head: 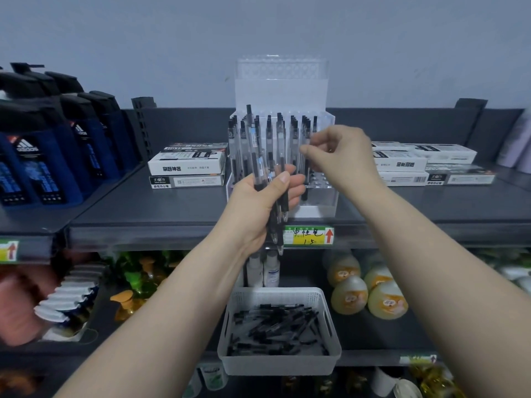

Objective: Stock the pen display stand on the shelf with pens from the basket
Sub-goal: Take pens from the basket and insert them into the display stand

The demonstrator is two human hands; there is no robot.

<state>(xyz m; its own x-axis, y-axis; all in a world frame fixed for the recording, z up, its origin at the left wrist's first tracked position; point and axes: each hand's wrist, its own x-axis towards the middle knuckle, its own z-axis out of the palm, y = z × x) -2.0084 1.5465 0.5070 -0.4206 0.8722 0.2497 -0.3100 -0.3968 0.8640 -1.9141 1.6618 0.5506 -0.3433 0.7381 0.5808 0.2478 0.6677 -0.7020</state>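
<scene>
My left hand (264,196) grips a bundle of pens (275,225) upright before the clear pen stand (323,198) on the grey shelf (161,208). My right hand (342,156) pinches a single pen (305,191) at the stand's right side. Loose pens (275,326) lie in the white basket (278,366) below.

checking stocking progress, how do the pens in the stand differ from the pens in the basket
The stand pens sit upright in tidy rows; the basket pens lie flat in a loose jumble. The stand pens are up on the shelf in the clear display stand; the basket pens are lower, in the white basket. Both look like black-and-clear pens.
</scene>
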